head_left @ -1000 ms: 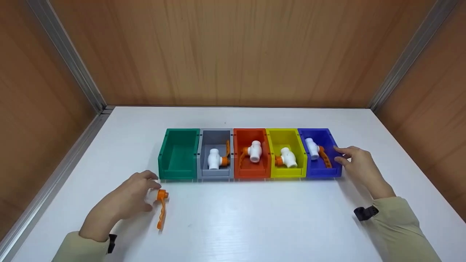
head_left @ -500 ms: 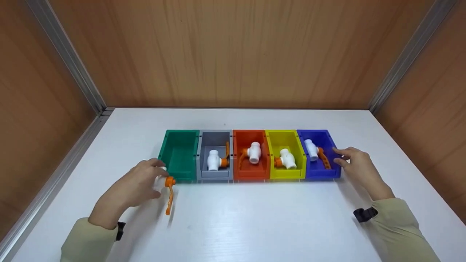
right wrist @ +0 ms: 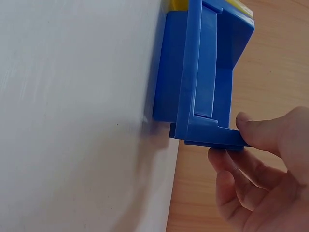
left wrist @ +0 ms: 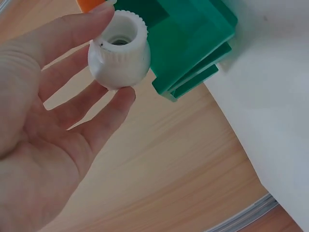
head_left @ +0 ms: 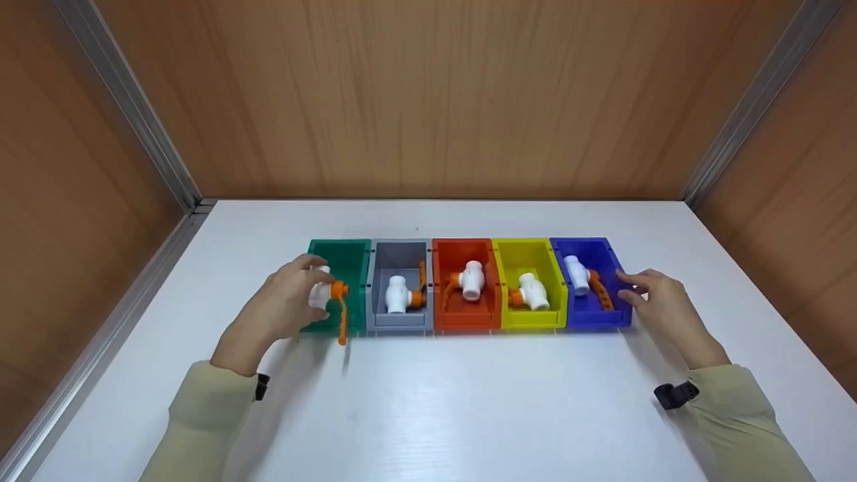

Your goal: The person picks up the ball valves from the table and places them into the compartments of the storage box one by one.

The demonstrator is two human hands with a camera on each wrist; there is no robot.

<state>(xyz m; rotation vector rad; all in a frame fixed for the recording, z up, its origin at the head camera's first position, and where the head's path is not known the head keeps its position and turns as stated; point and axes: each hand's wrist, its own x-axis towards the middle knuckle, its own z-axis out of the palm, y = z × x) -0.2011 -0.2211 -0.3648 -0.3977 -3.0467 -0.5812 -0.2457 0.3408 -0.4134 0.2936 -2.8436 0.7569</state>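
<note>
My left hand (head_left: 284, 301) grips a white ball valve (left wrist: 120, 58) by its body, over the front of the green bin (head_left: 348, 258). The valve's orange lever handle (head_left: 343, 321) hangs down past that bin's front edge. At the other end of the row, my right hand (head_left: 663, 308) pinches the right side wall of the blue bin (right wrist: 205, 63) between thumb and fingers. Inside the blue bin lies another white valve (head_left: 576, 274) with an orange handle.
Between the end bins stand a grey bin (head_left: 400, 321), a red bin (head_left: 465, 321) and a yellow bin (head_left: 533, 321), joined in a row, each with one valve inside. The row sits on a white table (head_left: 428, 402) before wooden panels (head_left: 428, 100).
My left hand has carried the valve up, forward and to the right, from the table left of the row to over the green bin. My right hand stays at the blue bin.
</note>
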